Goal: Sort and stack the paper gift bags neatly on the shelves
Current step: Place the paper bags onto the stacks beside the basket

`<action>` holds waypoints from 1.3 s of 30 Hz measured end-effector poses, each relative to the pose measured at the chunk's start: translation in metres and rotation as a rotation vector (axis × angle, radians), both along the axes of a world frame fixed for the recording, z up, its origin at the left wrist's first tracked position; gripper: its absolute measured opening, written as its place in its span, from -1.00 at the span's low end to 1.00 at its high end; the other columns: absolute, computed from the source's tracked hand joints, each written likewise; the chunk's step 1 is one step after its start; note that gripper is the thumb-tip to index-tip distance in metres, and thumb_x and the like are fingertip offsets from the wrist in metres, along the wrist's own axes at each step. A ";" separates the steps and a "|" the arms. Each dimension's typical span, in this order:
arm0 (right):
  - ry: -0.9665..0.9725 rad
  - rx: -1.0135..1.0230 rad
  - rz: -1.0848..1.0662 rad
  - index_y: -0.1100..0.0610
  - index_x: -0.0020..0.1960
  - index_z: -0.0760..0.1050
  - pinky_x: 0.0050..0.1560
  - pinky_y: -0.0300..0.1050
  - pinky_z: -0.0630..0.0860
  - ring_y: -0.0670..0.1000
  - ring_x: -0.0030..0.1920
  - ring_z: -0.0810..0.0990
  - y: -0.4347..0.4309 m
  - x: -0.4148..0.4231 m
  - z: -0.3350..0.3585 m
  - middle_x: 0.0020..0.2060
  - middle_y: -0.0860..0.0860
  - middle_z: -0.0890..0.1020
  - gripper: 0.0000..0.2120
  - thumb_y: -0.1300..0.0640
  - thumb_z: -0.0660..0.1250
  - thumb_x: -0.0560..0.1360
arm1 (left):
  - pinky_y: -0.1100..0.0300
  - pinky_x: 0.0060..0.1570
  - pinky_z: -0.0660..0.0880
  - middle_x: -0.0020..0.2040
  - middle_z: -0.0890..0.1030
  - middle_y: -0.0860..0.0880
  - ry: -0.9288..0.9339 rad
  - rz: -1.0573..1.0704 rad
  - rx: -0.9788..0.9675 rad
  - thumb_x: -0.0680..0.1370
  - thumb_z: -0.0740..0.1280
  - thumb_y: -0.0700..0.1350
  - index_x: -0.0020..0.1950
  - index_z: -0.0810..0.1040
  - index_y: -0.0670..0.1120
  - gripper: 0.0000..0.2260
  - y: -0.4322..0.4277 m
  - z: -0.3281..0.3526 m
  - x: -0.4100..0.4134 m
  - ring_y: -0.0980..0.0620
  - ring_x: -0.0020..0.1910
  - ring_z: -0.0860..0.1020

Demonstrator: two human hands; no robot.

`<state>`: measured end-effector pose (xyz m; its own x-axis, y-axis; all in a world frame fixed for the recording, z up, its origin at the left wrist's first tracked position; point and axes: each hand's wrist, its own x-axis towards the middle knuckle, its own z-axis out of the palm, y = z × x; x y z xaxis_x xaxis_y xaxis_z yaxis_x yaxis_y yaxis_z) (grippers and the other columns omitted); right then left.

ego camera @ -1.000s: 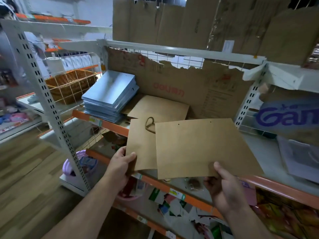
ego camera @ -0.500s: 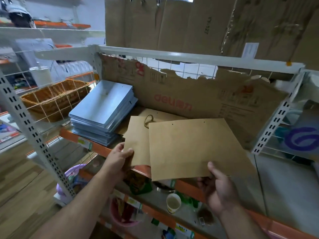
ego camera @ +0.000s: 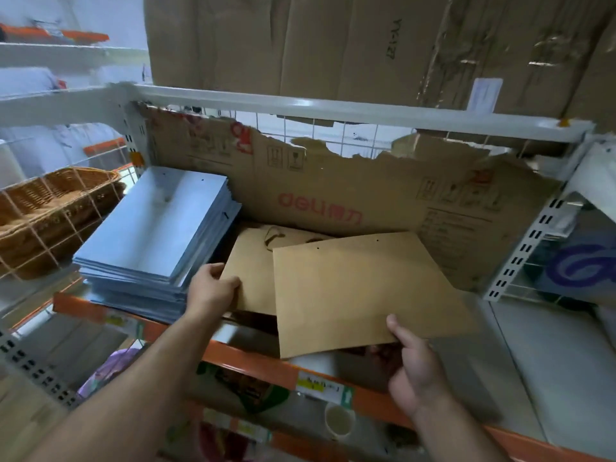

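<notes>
While the left hand (ego camera: pixel 213 290) grips a corner of the smaller kraft bag (ego camera: pixel 253 278) on the shelf (ego camera: pixel 260 361), beside the silvery bag stack (ego camera: pixel 156 235), the right hand (ego camera: pixel 413 371) pinches a larger kraft bag (ego camera: pixel 360 295) overlapping it, probably for stacking.

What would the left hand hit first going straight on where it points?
Likely the torn cardboard backing, past the brown bag the left hand grips; the blue stack lies off to its left.

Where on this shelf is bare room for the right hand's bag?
Bare shelf lies right of the brown bag in the right hand, up to the white slotted upright. The left end is crowded: the blue bag stack, then the other brown bag the left hand holds.
</notes>
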<state>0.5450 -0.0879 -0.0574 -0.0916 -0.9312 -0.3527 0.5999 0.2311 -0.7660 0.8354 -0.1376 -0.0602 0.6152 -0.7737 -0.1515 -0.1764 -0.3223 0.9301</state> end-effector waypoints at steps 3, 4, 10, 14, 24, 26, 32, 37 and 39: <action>0.037 0.030 -0.002 0.11 0.00 0.57 -0.52 -0.23 0.47 -0.03 -0.50 0.55 -0.004 0.025 -0.002 -0.39 0.00 0.66 -0.92 0.22 0.30 0.59 | 0.06 0.23 0.45 0.26 0.58 -0.09 -0.199 -0.053 -0.014 0.54 0.42 -0.17 0.38 0.48 -0.11 -0.60 -0.008 0.001 0.002 -0.09 0.24 0.54; 0.046 0.036 -0.008 0.11 0.01 0.57 -0.53 -0.23 0.45 -0.02 -0.51 0.54 -0.005 0.032 -0.002 -0.39 0.01 0.66 -0.92 0.22 0.31 0.59 | 0.06 0.22 0.44 0.25 0.58 -0.09 -0.224 -0.072 -0.022 0.55 0.40 -0.18 0.37 0.48 -0.09 -0.62 -0.012 0.001 0.003 -0.09 0.24 0.53; 0.064 0.096 -0.103 0.11 0.01 0.55 -0.56 -0.23 0.46 0.00 -0.51 0.55 -0.013 0.063 -0.005 -0.36 0.08 0.65 -0.96 0.19 0.33 0.58 | -0.06 0.25 0.47 0.26 0.47 -0.17 -0.360 -0.168 -0.013 0.58 0.26 -0.17 0.34 0.45 -0.08 -0.69 -0.035 0.001 0.015 -0.17 0.23 0.48; 0.047 0.137 -0.122 0.13 0.09 0.54 -0.57 -0.23 0.46 -0.01 -0.50 0.57 -0.021 0.085 -0.010 -0.30 0.10 0.63 -0.90 0.16 0.34 0.59 | 0.01 0.34 0.28 0.35 0.40 -0.13 -0.509 -0.294 -0.134 0.55 0.28 -0.14 0.36 0.44 -0.10 -0.63 -0.031 0.002 0.014 -0.12 0.36 0.33; -0.024 0.190 0.047 0.23 0.12 0.48 -0.43 -0.15 0.60 0.13 -0.17 0.67 -0.046 0.153 -0.006 0.00 0.22 0.60 -0.88 0.21 0.29 0.61 | 0.02 0.31 0.35 0.26 0.48 0.04 -0.706 -0.561 -0.309 0.50 0.29 0.07 0.26 0.51 0.00 -0.64 -0.011 0.006 0.025 0.00 0.31 0.35; -0.028 0.211 0.053 0.26 0.07 0.46 -0.44 -0.16 0.60 0.12 -0.23 0.68 -0.048 0.159 -0.006 -0.12 0.23 0.61 -0.93 0.27 0.24 0.62 | 0.05 0.30 0.33 0.27 0.47 0.07 -0.750 -0.610 -0.292 0.51 0.32 0.08 0.27 0.50 0.03 -0.65 -0.007 0.002 0.028 0.01 0.30 0.34; 0.216 0.299 0.068 0.30 -0.02 0.52 -0.52 -0.21 0.54 -0.01 -0.44 0.61 -0.048 0.162 -0.007 -0.39 0.12 0.64 -0.84 0.19 0.28 0.63 | 0.09 0.24 0.31 0.29 0.46 0.08 -0.798 -0.681 -0.261 0.50 0.24 0.17 0.27 0.49 0.04 -0.60 0.001 0.000 0.032 0.00 0.27 0.35; 0.366 0.359 0.013 0.19 -0.16 0.51 -0.57 -0.24 0.45 -0.06 -0.51 0.56 -0.047 0.161 -0.012 -0.44 0.07 0.63 -0.74 0.02 0.40 0.56 | 0.13 0.31 0.28 0.32 0.43 0.10 -0.826 -0.716 -0.251 0.55 0.27 0.16 0.32 0.45 0.07 -0.63 0.004 -0.001 0.032 0.04 0.32 0.31; 0.409 0.368 -0.008 0.17 -0.18 0.51 -0.55 -0.24 0.45 -0.05 -0.51 0.56 -0.046 0.160 -0.017 -0.46 0.06 0.62 -0.69 -0.05 0.40 0.55 | 0.14 0.33 0.25 0.34 0.43 0.10 -0.832 -0.729 -0.255 0.56 0.26 0.17 0.34 0.45 0.07 -0.62 0.006 0.001 0.029 0.05 0.33 0.30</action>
